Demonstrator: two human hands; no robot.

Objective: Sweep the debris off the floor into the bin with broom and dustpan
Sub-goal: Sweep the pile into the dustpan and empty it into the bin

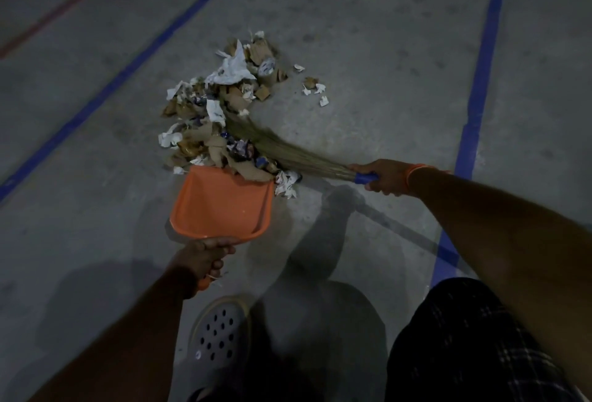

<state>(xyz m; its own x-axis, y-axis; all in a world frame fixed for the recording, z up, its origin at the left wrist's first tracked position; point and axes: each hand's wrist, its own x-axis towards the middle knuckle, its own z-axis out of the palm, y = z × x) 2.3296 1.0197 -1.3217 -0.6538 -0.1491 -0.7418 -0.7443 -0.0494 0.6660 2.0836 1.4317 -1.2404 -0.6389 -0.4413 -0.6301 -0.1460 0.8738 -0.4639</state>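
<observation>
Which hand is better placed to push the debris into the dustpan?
The right hand: it grips the broom, bristles against the debris. The left hand only steadies the dustpan.

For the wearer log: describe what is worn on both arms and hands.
Both forearms are bare, with no sleeves and no gloves. The right hand has an orange band around its wrist. The left hand shows nothing worn, though its wrist sits in dim light.
</observation>
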